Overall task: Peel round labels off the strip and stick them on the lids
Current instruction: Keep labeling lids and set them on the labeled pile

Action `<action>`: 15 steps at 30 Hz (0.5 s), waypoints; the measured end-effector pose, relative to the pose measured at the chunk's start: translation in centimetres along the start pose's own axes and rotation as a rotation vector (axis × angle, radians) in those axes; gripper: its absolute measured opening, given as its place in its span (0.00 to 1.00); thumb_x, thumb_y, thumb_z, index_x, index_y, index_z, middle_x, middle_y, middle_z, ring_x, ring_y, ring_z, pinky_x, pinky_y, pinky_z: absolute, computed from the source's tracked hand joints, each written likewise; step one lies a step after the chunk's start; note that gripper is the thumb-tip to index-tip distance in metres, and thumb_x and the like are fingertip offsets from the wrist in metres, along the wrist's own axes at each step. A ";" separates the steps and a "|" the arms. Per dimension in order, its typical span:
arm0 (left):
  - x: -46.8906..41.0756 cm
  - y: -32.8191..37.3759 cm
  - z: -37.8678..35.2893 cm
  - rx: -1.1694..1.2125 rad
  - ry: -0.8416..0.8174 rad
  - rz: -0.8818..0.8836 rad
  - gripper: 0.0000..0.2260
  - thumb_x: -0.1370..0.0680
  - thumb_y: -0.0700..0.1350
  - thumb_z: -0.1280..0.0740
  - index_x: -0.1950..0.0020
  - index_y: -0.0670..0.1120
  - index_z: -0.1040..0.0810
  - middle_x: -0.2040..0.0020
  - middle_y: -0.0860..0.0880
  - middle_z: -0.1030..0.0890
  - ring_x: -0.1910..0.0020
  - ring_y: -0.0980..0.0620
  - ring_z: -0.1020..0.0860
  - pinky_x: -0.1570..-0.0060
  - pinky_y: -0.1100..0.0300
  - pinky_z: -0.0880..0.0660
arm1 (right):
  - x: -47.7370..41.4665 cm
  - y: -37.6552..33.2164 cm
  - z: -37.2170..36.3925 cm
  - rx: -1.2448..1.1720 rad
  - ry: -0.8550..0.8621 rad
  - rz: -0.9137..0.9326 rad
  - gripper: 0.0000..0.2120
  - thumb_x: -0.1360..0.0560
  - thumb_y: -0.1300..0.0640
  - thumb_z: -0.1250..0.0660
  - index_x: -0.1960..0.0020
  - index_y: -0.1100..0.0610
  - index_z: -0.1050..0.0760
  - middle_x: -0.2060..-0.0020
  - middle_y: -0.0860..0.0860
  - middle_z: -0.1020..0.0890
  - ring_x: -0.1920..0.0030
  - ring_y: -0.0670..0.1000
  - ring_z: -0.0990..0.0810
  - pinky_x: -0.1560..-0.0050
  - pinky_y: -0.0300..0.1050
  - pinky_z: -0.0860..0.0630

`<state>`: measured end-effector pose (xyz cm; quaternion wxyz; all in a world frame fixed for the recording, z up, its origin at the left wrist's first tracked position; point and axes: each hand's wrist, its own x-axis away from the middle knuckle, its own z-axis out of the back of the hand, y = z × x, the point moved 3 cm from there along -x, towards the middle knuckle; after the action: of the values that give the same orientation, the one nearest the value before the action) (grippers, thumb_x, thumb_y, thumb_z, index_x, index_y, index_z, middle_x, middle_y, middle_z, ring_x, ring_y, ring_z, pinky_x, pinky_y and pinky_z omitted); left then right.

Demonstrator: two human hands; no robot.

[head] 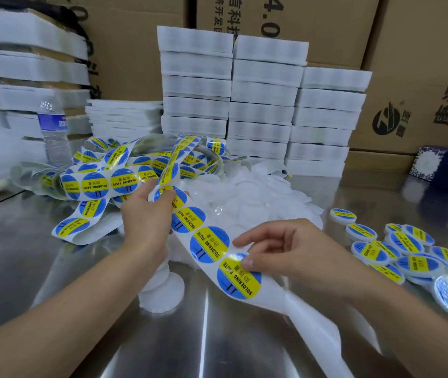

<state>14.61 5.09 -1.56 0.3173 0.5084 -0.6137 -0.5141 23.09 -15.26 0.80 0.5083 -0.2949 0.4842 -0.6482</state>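
A long white backing strip (299, 304) carries round blue-and-yellow "soldering paste" labels and runs across the steel table from a tangled heap at the back left. My left hand (146, 211) grips the strip higher up. My right hand (280, 249) pinches the upper edge of the nearest round label (237, 279) between thumb and forefinger. A pile of plain white lids (258, 197) lies behind the strip. Several lids with labels stuck on them (408, 249) lie at the right.
A short stack of white lids (162, 290) stands under my left wrist. Stacks of white foam trays (261, 99) rise behind, with cardboard boxes (422, 64) at the back. A water bottle (52, 129) stands at the left, a dark patterned box (446, 167) at the right.
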 end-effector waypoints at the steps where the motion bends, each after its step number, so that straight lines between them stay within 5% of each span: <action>1: 0.0 0.0 0.0 -0.008 0.004 0.002 0.23 0.24 0.42 0.33 0.29 0.51 0.30 0.38 0.48 0.21 0.61 0.49 0.19 0.64 0.55 0.23 | 0.0 0.0 0.0 0.023 0.002 -0.018 0.10 0.32 0.61 0.25 0.54 0.48 0.17 0.66 0.48 0.15 0.61 0.43 0.18 0.55 0.32 0.24; 5: 0.3 0.1 0.0 -0.011 0.003 0.002 0.23 0.25 0.43 0.32 0.30 0.52 0.28 0.37 0.50 0.22 0.51 0.50 0.18 0.60 0.59 0.24 | 0.1 0.0 0.0 0.053 0.014 -0.076 0.08 0.33 0.61 0.26 0.58 0.48 0.16 0.66 0.48 0.15 0.62 0.41 0.17 0.60 0.30 0.25; 9: 0.4 0.0 0.0 -0.034 -0.002 -0.004 0.22 0.24 0.42 0.32 0.31 0.53 0.28 0.42 0.53 0.22 0.64 0.60 0.19 0.72 0.67 0.26 | 0.2 -0.2 -0.1 0.066 0.028 -0.050 0.08 0.32 0.62 0.26 0.59 0.49 0.16 0.66 0.49 0.15 0.63 0.42 0.17 0.59 0.32 0.24; 13: 0.4 0.0 0.0 -0.050 -0.020 0.006 0.22 0.24 0.41 0.33 0.30 0.53 0.28 0.39 0.51 0.22 0.52 0.51 0.18 0.54 0.55 0.21 | 0.2 -0.2 0.0 0.107 0.108 0.019 0.07 0.32 0.60 0.26 0.59 0.49 0.16 0.65 0.50 0.15 0.61 0.45 0.16 0.52 0.38 0.21; 15: 0.4 0.0 0.0 -0.037 -0.040 0.008 0.23 0.24 0.39 0.33 0.31 0.53 0.28 0.42 0.51 0.20 0.54 0.50 0.18 0.54 0.55 0.21 | 0.3 -0.4 0.1 0.104 0.127 0.055 0.07 0.32 0.61 0.27 0.59 0.50 0.16 0.65 0.50 0.14 0.60 0.46 0.16 0.53 0.37 0.21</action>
<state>14.52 4.66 -1.56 0.3165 0.4895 -0.6124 -0.5340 22.92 -15.57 1.16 0.5091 -0.2130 0.4890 -0.6756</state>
